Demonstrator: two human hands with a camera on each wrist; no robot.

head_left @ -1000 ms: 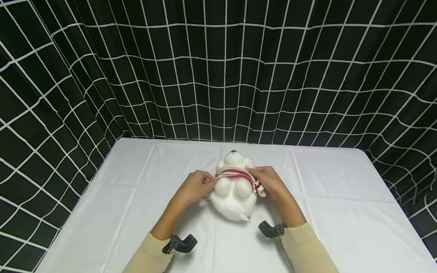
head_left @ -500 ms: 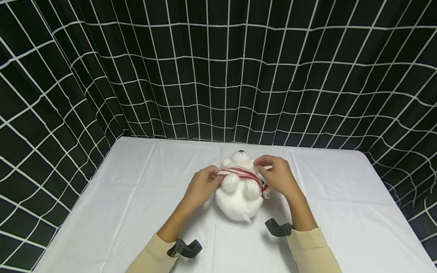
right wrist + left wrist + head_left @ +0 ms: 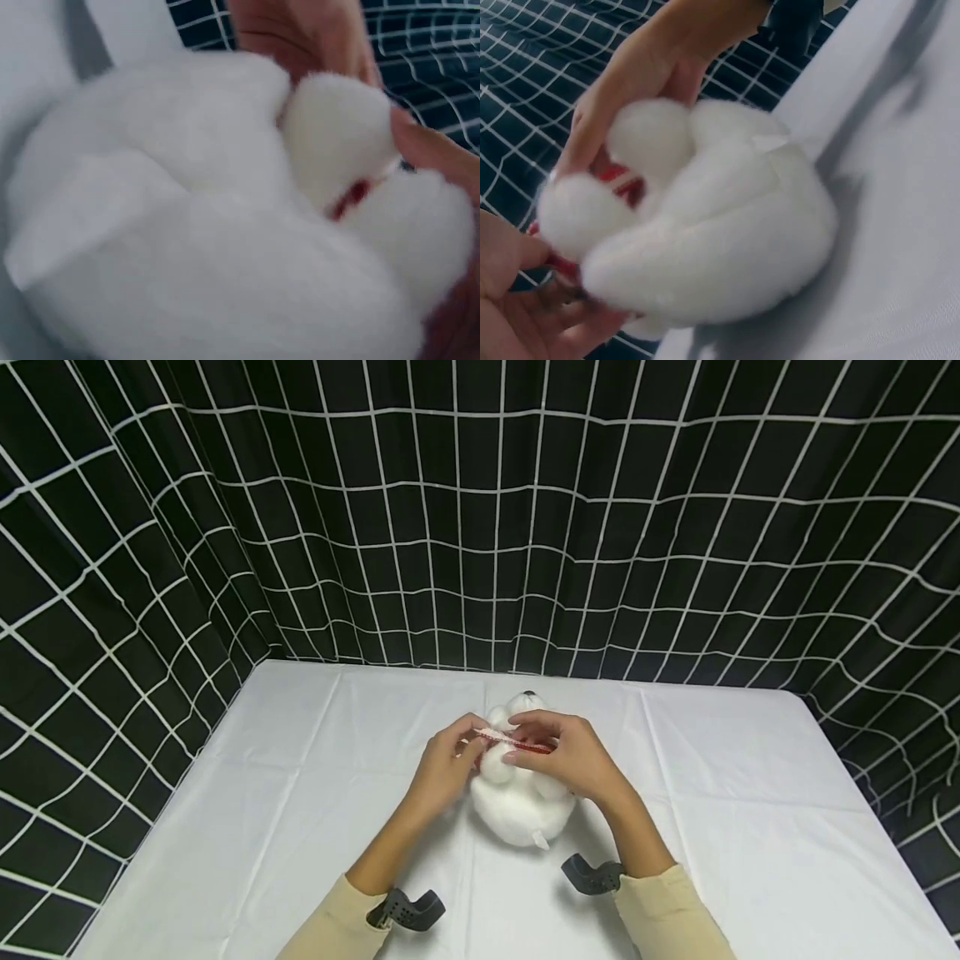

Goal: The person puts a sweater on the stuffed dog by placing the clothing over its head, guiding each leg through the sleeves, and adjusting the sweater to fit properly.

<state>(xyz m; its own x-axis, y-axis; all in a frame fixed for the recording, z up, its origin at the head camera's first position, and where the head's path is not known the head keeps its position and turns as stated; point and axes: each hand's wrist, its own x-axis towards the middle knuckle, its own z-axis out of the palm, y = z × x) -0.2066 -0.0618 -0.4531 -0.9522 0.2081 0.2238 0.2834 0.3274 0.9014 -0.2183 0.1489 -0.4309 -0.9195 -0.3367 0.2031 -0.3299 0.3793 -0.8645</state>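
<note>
A white plush bear lies on its back on the table, its black nose towards the far side and a small white tag at its near end. Around its neck runs a red-and-white scarf. My left hand pinches the scarf at the bear's left side, thumb against fingers. Over the bear's chest, my right hand curls its thumb and fingers round the scarf's middle. In the right wrist view, the bear's round paws partly cover the scarf and fingers.
A white cloth with fold creases covers the table. Black curtains with a white grid stand behind and at both sides. Dark curved wrist mounts stick out from both wrists, low over the cloth.
My right hand has moved from the bear's right side leftwards over its chest, onto the scarf. The left hand stays at the scarf's left part. The bear shifted slightly right earlier.
</note>
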